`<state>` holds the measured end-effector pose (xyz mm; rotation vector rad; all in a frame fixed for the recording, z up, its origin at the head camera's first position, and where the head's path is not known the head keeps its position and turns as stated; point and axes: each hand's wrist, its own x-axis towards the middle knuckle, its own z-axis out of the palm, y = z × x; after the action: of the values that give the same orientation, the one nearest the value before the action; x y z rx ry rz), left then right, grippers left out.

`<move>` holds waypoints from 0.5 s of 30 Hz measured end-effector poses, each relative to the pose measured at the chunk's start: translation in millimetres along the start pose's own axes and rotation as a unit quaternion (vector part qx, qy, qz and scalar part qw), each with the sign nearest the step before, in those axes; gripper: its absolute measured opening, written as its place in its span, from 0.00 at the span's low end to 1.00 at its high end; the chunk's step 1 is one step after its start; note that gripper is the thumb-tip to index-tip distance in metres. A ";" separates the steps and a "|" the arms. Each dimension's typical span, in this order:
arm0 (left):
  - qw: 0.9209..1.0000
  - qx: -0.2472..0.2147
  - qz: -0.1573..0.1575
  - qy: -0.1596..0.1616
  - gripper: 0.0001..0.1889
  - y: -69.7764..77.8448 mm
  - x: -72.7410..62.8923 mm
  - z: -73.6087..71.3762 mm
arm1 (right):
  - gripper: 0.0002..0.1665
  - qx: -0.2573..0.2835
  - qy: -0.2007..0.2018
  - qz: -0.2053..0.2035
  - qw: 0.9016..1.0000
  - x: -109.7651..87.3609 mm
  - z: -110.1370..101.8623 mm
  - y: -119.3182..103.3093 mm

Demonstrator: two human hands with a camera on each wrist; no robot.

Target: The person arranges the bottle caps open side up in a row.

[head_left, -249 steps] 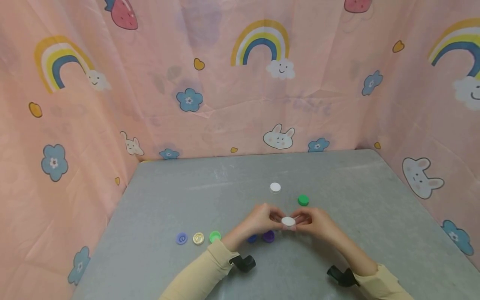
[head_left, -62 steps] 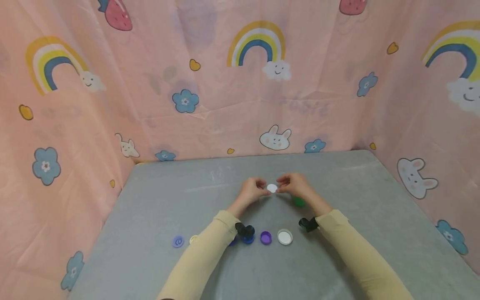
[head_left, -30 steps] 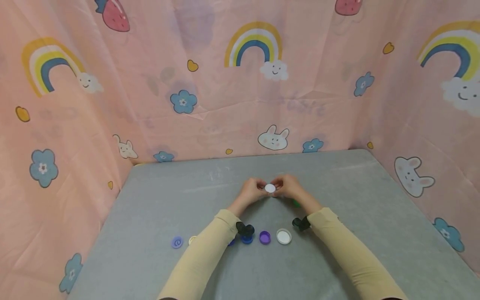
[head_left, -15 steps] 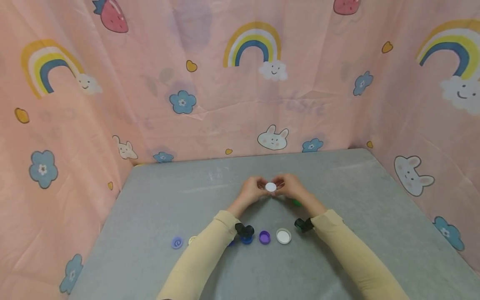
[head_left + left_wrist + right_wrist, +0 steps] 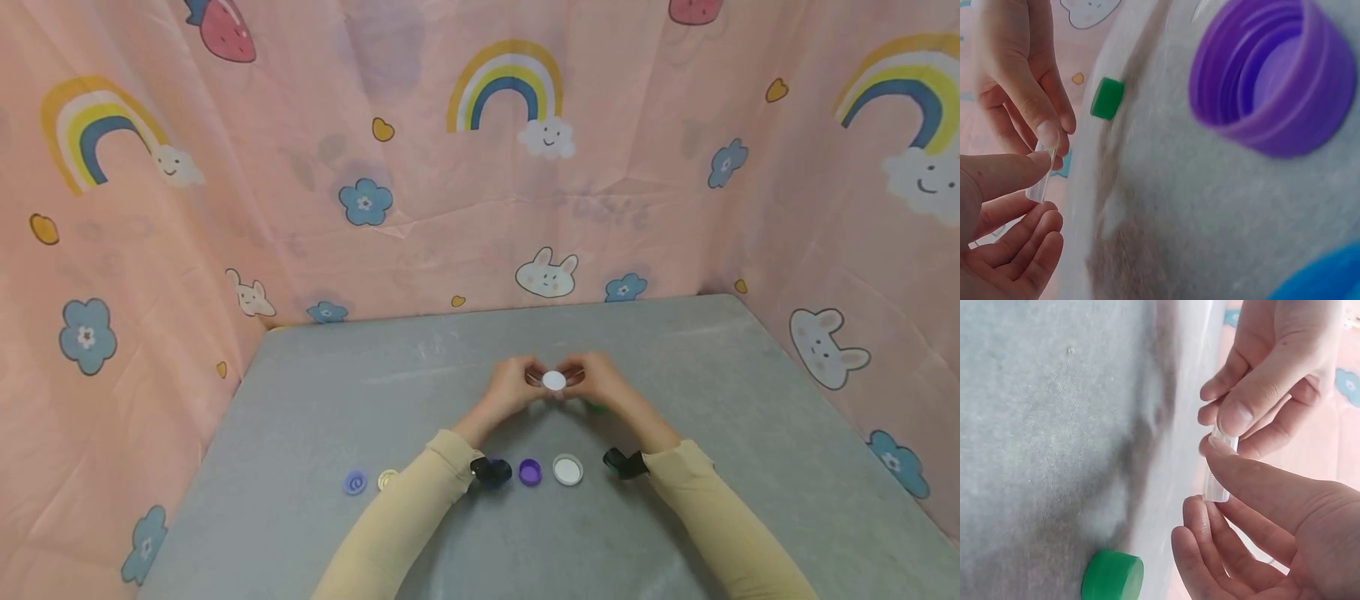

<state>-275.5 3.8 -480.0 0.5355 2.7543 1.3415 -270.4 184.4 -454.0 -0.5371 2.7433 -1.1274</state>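
Observation:
Both hands pinch a small white bottle cap [image 5: 554, 381] between thumbs and fingers, lifted off the table toward its far side. The left hand [image 5: 513, 386] grips it from the left, the right hand [image 5: 600, 379] from the right. In the left wrist view the cap [image 5: 1040, 185] appears edge-on, translucent with a ridged side. The right wrist view also shows the cap [image 5: 1217, 481] between the two thumbs. A green cap [image 5: 1113, 576] lies on the table near the right hand, mostly covered by it in the head view.
A row on the grey table [image 5: 322, 400] holds a lavender cap [image 5: 355, 482], a gold cap [image 5: 387, 479], a purple cap [image 5: 530, 472] and a larger white cap [image 5: 567, 470]. A blue cap [image 5: 1329, 278] is partly visible. The left forearm hides part of the row.
The white cap held 8.3 s ago now lies at the row's right end. Both hands have taken the other white cap from the back, and just now moved it slightly right and nearer.

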 end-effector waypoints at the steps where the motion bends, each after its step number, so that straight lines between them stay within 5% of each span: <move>1: 1.000 -0.001 0.003 -0.002 0.16 1.2 -1.5 0.4 | 0.21 0.001 0.000 -0.003 1.000 -2.0 -0.7 0.0; 15: 0.999 -0.002 0.041 -0.027 0.17 19.4 -28.3 10.8 | 0.20 0.017 -0.024 -0.035 0.999 -38.5 -7.0 3.3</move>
<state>-241.3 14.0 -475.2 0.6813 2.7142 1.3266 -237.3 205.4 -452.1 -0.6529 2.6784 -1.1588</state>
